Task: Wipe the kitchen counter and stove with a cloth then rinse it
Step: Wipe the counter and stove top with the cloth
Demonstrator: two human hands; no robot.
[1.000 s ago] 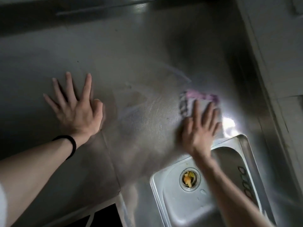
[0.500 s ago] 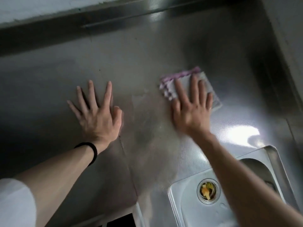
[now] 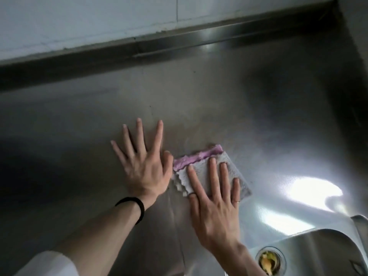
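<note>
One stainless-steel tabletop fills most of the view. A raised metal lip runs along its far edge, under one pale tiled wall. One steel sink is set into the tabletop at the lower right, and only part of its basin is in view.

Two bare forearms reach in from the bottom edge, the left one coming out of a white sleeve. Both hands lie palm down on the steel, side by side and pointing away from the person.

The left hand rests flat on the bare tabletop. Its fingers are straight and spread wide, and it holds nothing. Its thumb lies just beside the left edge of the cloth.

The right hand presses down on the one cloth with flat, straight fingers set slightly apart. They lie on top of the fabric and do not curl round it.

The cloth is folded, grey with a pink strip along its far edge, and its layered scalloped edges show on the left. It lies flat on the tabletop between the two hands, up and to the left of the sink.

One round drain strainer sits in the sink floor with yellowish scraps in it.

One black band circles the left wrist. One thin ring shows on the right little finger.
</note>
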